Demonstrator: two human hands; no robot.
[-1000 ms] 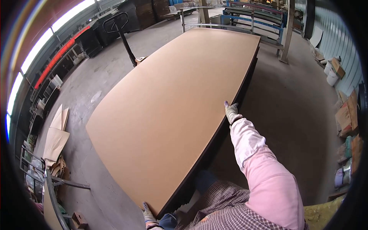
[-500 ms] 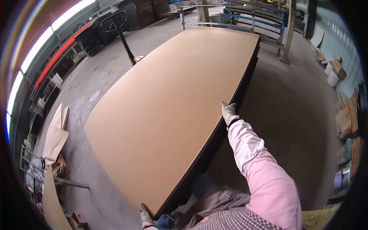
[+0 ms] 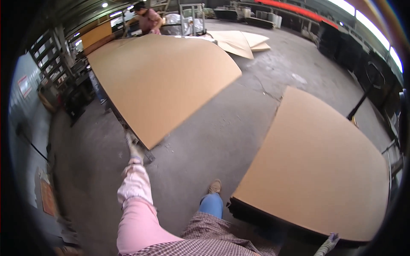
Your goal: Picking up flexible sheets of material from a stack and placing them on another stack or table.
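My left arm, in a pink sleeve with a pale cuff, stretches forward. The gloved left hand [image 3: 134, 150] is at the near corner of a large tan board [image 3: 164, 89], fingers extended toward its dark edge; motion blurs it, and a firm hold does not show. At the lower right, my right hand [image 3: 328, 245], in a striped glove with purple fingertips, touches the near edge of another tan board [image 3: 318, 166]. Its fingertips reach over that edge, and the rest of the hand is partly cut off. This second board lies on a dark stack [image 3: 265, 219].
Another person [image 3: 149, 20] stands beyond the left board. Loose tan sheets [image 3: 239, 42] lie on the floor behind it. A black upright handle [image 3: 363, 100] rises beside the right board. Grey concrete floor [image 3: 200, 147] runs between both boards, where my shoe [image 3: 215, 186] stands.
My view has swung left, bringing a second board and another person into sight. The first board now lies at my right. My left hand has left its corner and reaches the other board.
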